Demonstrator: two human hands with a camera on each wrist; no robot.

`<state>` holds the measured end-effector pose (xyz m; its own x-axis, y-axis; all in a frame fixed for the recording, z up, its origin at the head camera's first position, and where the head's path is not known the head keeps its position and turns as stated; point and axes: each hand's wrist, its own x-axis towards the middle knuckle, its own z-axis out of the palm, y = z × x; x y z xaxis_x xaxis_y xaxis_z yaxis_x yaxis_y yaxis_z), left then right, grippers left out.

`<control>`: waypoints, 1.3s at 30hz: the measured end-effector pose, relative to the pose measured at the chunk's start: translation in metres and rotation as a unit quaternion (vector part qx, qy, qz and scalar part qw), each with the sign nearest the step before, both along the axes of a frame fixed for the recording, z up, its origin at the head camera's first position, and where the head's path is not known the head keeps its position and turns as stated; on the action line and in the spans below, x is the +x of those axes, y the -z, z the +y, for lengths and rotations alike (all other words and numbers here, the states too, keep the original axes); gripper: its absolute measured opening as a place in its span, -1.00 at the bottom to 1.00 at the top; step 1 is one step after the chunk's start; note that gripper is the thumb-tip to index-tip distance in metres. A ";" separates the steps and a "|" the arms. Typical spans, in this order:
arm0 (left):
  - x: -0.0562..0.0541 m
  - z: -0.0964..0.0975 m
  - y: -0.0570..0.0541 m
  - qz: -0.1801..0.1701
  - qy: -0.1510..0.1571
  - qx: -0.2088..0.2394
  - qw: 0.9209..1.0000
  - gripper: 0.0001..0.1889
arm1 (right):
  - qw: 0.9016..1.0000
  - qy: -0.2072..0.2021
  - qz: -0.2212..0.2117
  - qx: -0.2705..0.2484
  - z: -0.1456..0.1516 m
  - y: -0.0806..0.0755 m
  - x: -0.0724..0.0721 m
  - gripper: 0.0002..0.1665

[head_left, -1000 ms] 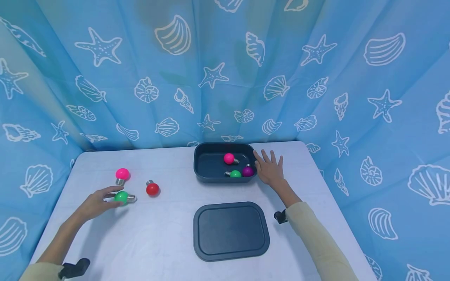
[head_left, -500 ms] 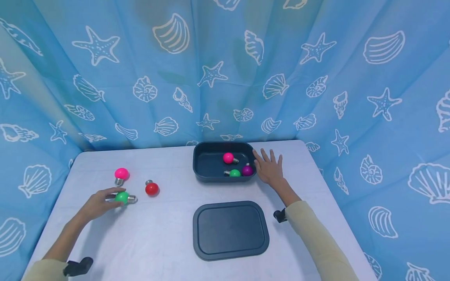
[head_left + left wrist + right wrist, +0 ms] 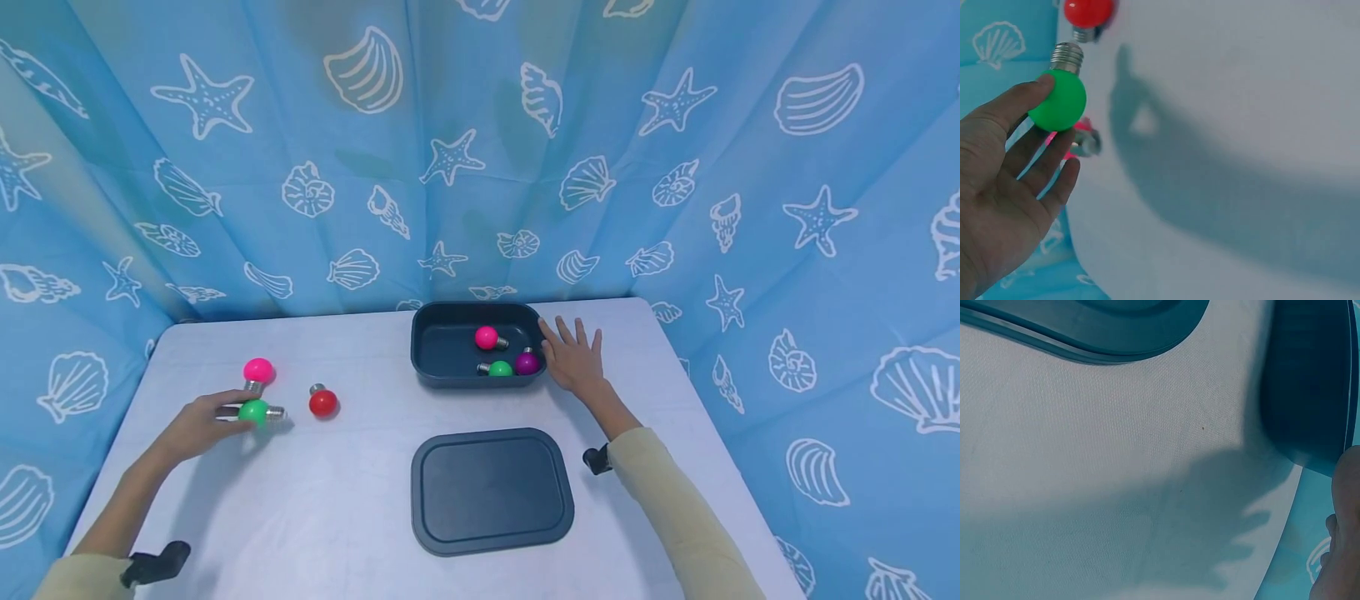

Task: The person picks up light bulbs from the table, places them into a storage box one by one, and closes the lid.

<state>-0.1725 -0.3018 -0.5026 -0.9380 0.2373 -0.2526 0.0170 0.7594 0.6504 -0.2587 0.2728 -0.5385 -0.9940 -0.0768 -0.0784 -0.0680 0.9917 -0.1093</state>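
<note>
My left hand [image 3: 193, 428] pinches a green light bulb [image 3: 253, 412] by its round glass between thumb and fingers, the metal screw base pointing right. In the left wrist view the green bulb [image 3: 1060, 103] is held off the white tabletop. Just beyond it lies a pink bulb [image 3: 258, 370], partly behind my fingers; a red bulb [image 3: 323, 404] lies to the right. At the back, my right hand [image 3: 573, 367] has its fingers spread and touches the right end of a dark blue container [image 3: 450, 382]. Inside are a pink bulb [image 3: 486, 337], a green bulb [image 3: 500, 368] and a purple bulb [image 3: 527, 362].
A dark blue lid [image 3: 491, 492] lies flat on the white table [image 3: 337, 500], in front of the container. Blue curtains [image 3: 480, 200] with white shell prints stand close behind the table and along both sides.
My left hand has shifted slightly left with the green bulb, which it grips throughout. My right hand stays at the container's end, and the other bulbs lie as before.
</note>
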 end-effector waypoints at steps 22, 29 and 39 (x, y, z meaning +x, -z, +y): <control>-0.021 0.110 -0.056 0.107 0.064 0.075 0.989 -0.43 | 1.000 -0.003 0.004 -0.007 -0.001 -0.001 0.000 -0.34; -0.033 0.148 -0.056 0.105 0.058 0.097 0.988 -0.41 | 1.000 -0.002 0.002 0.004 -0.001 -0.002 -0.001 -0.34; -0.057 0.200 -0.044 0.136 0.092 0.149 0.975 -0.49 | 1.000 -0.002 0.002 0.010 -0.002 -0.005 0.002 -0.34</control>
